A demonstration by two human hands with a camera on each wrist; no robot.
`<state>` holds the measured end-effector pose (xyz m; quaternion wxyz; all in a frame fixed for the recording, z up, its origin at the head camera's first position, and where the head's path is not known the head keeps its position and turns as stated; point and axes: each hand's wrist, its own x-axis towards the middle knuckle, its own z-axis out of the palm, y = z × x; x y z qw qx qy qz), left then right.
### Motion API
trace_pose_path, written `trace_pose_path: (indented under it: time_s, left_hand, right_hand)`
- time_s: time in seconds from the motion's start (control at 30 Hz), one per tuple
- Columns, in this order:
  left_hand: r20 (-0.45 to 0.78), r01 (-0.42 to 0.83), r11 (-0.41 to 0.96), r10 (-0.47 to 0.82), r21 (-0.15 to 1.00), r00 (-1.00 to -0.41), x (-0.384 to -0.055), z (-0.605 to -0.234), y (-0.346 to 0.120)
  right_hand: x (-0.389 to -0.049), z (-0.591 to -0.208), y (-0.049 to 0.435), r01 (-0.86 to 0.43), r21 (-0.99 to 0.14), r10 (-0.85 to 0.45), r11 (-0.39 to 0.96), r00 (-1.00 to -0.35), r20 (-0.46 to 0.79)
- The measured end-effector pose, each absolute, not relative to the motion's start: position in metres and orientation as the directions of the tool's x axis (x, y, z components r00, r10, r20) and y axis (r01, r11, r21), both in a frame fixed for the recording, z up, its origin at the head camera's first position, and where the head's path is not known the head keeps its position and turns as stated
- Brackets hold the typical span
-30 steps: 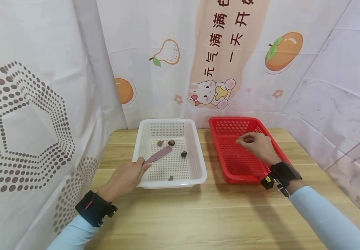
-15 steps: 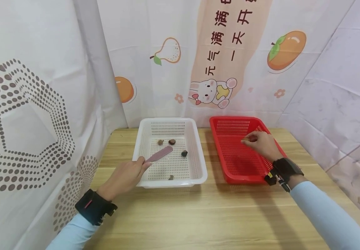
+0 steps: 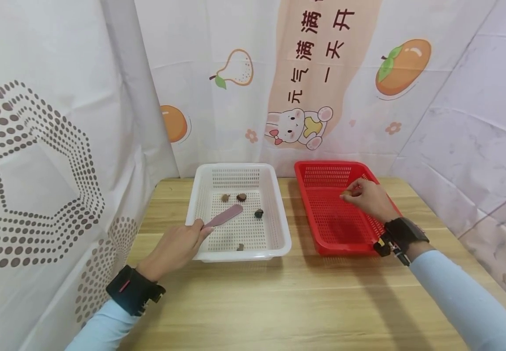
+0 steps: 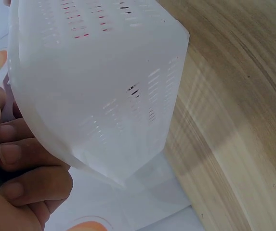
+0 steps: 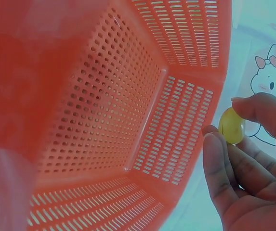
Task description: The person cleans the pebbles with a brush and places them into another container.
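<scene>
My left hand grips the handle of a mauve spatula, its flat blade reaching over the white basket. Small objects lie on that basket's floor: a light brown one, a dark brown one, a blackish one and a greyish one. Over the red basket, my right hand pinches a small, smooth yellow oval object between thumb and fingers. In the left wrist view, curled fingers are beside the white basket's rim; the spatula is mostly hidden there.
Both baskets stand side by side on a wooden table, with a gap between them. A printed curtain hangs right behind the baskets. Further curtains close in the left and right sides.
My right hand has shifted slightly to the right over the red basket, still pinching the yellow object. The left hand and spatula hold their place. The head view has tilted a little.
</scene>
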<state>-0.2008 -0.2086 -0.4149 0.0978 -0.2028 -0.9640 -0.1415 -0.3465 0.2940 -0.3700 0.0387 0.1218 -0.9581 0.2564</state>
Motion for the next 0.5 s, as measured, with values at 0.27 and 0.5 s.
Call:
trace_pose_path:
  time_s: [0.27, 0.5]
  left_hand:
    - [0.299, 0.454, 0.866, 0.385, 0.209, -0.873, -0.201, -0.417, -0.210]
    - [0.295, 0.464, 0.860, 0.396, 0.213, -0.869, -0.202, -0.418, -0.209]
  right_hand:
    - [-0.355, -0.363, 0.296, -0.297, -0.453, -0.270, 0.841, -0.955, 0.125]
    - [-0.357, -0.358, 0.296, -0.301, -0.435, -0.285, 0.849, -0.953, 0.103]
